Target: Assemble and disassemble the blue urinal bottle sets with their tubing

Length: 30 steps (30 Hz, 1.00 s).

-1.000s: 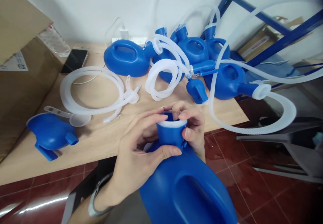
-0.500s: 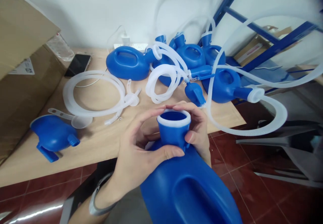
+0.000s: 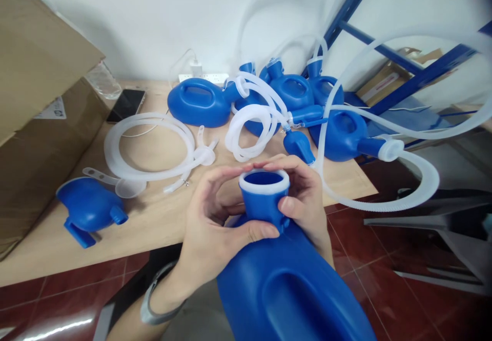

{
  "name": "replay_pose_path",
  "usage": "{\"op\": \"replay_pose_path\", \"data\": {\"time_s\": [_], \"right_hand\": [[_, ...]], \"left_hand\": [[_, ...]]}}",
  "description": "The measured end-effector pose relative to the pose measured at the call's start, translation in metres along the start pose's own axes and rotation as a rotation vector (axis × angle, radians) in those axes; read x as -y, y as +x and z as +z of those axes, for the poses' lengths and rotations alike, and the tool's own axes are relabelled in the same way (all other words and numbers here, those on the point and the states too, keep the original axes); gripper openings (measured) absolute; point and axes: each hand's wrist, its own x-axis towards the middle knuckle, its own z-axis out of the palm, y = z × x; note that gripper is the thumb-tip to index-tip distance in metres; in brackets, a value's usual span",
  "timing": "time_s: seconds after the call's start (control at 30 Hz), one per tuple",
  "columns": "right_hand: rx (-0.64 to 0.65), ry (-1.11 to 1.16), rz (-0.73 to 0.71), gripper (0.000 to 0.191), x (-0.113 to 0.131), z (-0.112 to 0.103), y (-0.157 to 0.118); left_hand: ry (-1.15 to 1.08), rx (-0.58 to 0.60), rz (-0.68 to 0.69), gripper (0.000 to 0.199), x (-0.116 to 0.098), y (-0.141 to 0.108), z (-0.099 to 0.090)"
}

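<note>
Close in front of me is a blue plastic urinal bottle (image 3: 295, 284) with a moulded handle, its neck pointing up and away. A white ring (image 3: 265, 189) sits around the rim of its open mouth. My left hand (image 3: 219, 223) curls around the neck from the left, thumb across the front and fingertips at the far rim. From the right, my right hand (image 3: 305, 197) wraps the neck, with its thumb against the side just below the ring. Both sets of fingertips meet behind the mouth. The far side of the neck is hidden by the fingers.
Several blue bottles (image 3: 200, 103) with white hoses stand at the back of the table (image 3: 161, 251). A coiled hose (image 3: 111, 146), a white cap (image 3: 130, 187) and a blue funnel-like piece (image 3: 90, 205) lie left. A cardboard box (image 3: 49, 121) and a phone (image 3: 126, 105) are beyond.
The view has shifted slightly, so the table's things appear a little lower and further right. Both hands keep nearly the same grip on the bottle's neck.
</note>
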Motion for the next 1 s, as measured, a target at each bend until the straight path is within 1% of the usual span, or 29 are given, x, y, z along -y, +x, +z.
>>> {"op": "replay_pose_path", "data": {"time_s": [0.07,0.17,0.27,0.37,0.5,0.57,0.63,0.7,0.77,0.8,0.83,0.9,0.93,1.0], "right_hand": [[0.018,-0.064,0.035,0.043,0.007,-0.001,0.003],[0.011,-0.104,0.022,0.047,0.013,0.000,0.005],[-0.014,-0.094,-0.025,0.042,0.011,0.002,0.003],[-0.039,-0.097,-0.038,0.045,0.005,0.003,0.001],[-0.059,-0.080,-0.042,0.045,-0.003,0.000,-0.002],[-0.066,-0.068,-0.048,0.043,-0.005,-0.001,-0.003],[-0.068,-0.095,-0.048,0.042,-0.004,0.000,-0.004],[-0.048,-0.159,-0.043,0.039,0.003,0.003,-0.001],[0.026,-0.247,-0.013,0.037,0.016,0.003,0.007],[0.097,-0.298,0.016,0.039,0.024,0.000,0.012],[0.195,-0.354,0.051,0.047,0.034,-0.004,0.018],[0.444,-0.466,0.106,0.071,0.055,-0.019,0.029],[0.573,-0.526,0.110,0.077,0.065,-0.029,0.033],[0.771,-0.672,0.103,0.079,0.082,-0.048,0.036]], "left_hand": [[0.006,-0.033,-0.006,0.061,0.001,0.001,0.001],[0.009,-0.028,-0.044,0.060,-0.001,0.001,0.004],[0.011,-0.008,-0.043,0.059,-0.005,-0.002,0.005],[0.043,-0.012,-0.028,0.057,-0.006,-0.005,0.004],[0.088,0.013,-0.048,0.056,0.000,-0.007,-0.001],[0.120,0.007,-0.035,0.055,0.004,-0.007,-0.002],[0.138,0.004,-0.006,0.054,0.006,-0.006,-0.003],[0.129,0.010,0.020,0.052,0.006,-0.004,-0.003],[0.114,-0.002,0.057,0.051,0.005,-0.001,-0.005],[0.114,-0.024,0.081,0.051,0.005,0.002,-0.008],[0.118,-0.056,0.111,0.052,0.005,0.004,-0.011],[0.127,-0.143,0.171,0.055,0.009,0.008,-0.020],[0.132,-0.198,0.204,0.056,0.011,0.010,-0.024],[0.145,-0.310,0.266,0.059,0.017,0.012,-0.033]]}}
